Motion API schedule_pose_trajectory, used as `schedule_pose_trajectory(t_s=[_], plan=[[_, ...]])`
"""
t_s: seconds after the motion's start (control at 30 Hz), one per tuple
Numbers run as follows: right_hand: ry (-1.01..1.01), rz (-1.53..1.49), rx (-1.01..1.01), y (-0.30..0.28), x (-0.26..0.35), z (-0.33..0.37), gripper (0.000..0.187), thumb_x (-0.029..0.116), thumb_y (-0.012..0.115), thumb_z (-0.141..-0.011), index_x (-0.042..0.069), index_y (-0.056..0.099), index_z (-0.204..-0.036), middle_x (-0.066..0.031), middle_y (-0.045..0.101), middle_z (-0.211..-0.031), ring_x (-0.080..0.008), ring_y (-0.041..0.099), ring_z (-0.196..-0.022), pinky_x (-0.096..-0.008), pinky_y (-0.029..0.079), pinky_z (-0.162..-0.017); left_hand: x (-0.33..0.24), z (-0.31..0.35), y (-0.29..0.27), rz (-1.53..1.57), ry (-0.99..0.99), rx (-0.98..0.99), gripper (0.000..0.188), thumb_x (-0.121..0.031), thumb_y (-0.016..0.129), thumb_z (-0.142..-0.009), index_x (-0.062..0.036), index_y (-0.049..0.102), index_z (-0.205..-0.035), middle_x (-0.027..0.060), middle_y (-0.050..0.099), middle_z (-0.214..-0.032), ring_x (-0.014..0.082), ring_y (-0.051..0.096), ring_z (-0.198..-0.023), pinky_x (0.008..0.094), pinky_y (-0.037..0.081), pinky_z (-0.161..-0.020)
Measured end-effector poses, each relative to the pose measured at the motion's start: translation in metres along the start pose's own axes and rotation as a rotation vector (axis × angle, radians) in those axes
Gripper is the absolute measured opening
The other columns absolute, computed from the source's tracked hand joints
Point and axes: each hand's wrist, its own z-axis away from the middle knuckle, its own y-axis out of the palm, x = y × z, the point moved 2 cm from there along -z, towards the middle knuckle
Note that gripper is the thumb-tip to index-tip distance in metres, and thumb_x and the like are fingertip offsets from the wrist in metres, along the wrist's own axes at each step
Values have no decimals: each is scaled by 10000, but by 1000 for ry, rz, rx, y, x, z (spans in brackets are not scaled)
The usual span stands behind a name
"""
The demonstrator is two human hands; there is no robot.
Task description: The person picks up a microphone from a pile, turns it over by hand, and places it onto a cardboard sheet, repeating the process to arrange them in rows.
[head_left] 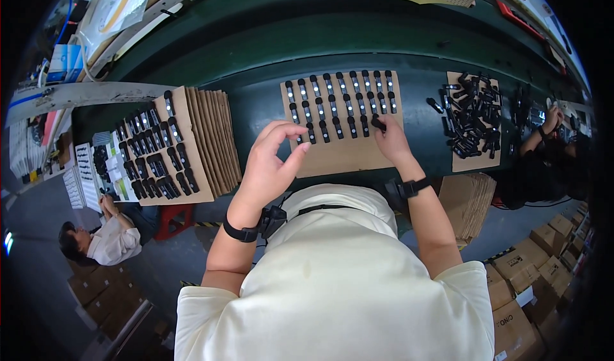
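A cardboard sheet (342,160) lies before me on the green bench, bearing rows of small black stick-shaped devices (332,107) with rounded dark tips and a pale spot on each. My right hand (394,142) pinches one black device (378,125) at the right end of the nearest row. At that row's left end, my left hand (272,162) has thumb and index finger spread around another device (299,139), which its fingers partly hide. I cannot see any grip there.
Stacked cardboard sheets (214,137) stand at left, the top one carrying more devices. At right, loose black devices (472,114) are heaped on another sheet. Cardboard (465,201) is stacked below the right edge. Co-workers (105,236) sit at both sides; cartons (515,326) fill the lower right.
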Motion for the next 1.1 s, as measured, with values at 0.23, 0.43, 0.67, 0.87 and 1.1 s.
schedule_pose_trajectory(t_s=[0.23,0.43,0.67,0.87,1.1], plan=[[-571,-221,52,-70,157,70,417,-45,686,-795,22,560,-1186,-113,666,-982,-241,659,-848,-316,531,-753,-34,-6,9,-8,99,97,294,-44,712,-803,-19,639,-1087,104,636,-1055,225,610,-980,349,466,-913],[-878,-303,-49,-94,199,100,439,-59,724,-743,24,589,-1153,-109,663,-958,-224,646,-815,-315,513,-712,-54,-2,-5,-104,362,88,312,-46,728,-776,-24,650,-1077,109,684,-978,247,650,-916,460,421,-1017],[-893,-387,28,-108,203,116,352,-50,734,-729,3,628,-1061,-111,652,-901,-216,609,-759,-296,476,-671,-71,8,-19,20,404,-15,320,-36,753,-718,-35,665,-1025,89,678,-906,242,650,-836,496,411,-1021],[-995,-385,-42,-108,212,126,344,-41,746,-718,-6,631,-1040,-108,652,-877,-221,599,-738,-311,471,-665,-74,13,-20,22,426,-24,327,-26,769,-677,-49,674,-989,68,672,-871,232,637,-806,485,425,-1004],[-1042,-369,-81,-107,215,130,347,-27,757,-696,5,634,-1019,-107,647,-852,-235,592,-722,-323,450,-649,-81,17,-22,27,472,-41,327,-24,771,-654,-48,675,-965,63,665,-844,232,630,-790,491,428,-993]])
